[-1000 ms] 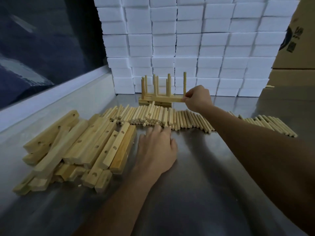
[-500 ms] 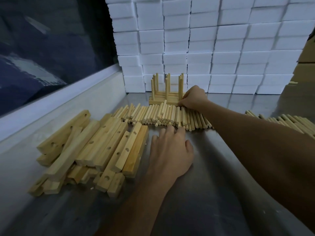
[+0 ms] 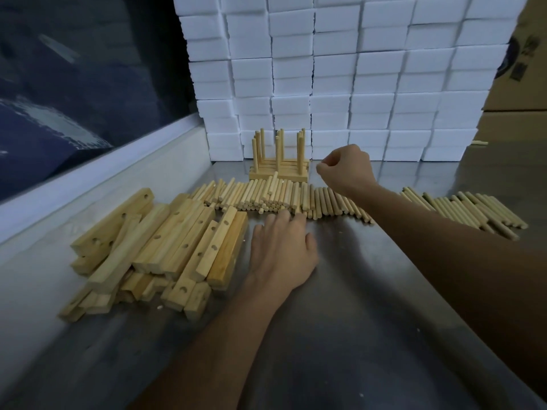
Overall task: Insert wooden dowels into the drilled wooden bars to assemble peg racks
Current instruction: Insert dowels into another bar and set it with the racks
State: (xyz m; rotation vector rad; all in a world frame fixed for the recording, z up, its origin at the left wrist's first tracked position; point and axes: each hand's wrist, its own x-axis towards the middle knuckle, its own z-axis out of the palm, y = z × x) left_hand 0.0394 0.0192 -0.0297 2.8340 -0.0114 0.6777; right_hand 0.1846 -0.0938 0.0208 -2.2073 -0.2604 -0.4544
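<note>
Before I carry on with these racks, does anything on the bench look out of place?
One dowel lies tilted on top of the dowel row, leaning toward the finished racks. Nothing looks damaged.

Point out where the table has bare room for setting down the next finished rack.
Bare steel table lies between the two forearms, near of the dowel row. Another strip lies behind the dowels, right of the finished racks. The drilled bars crowd the left.
</note>
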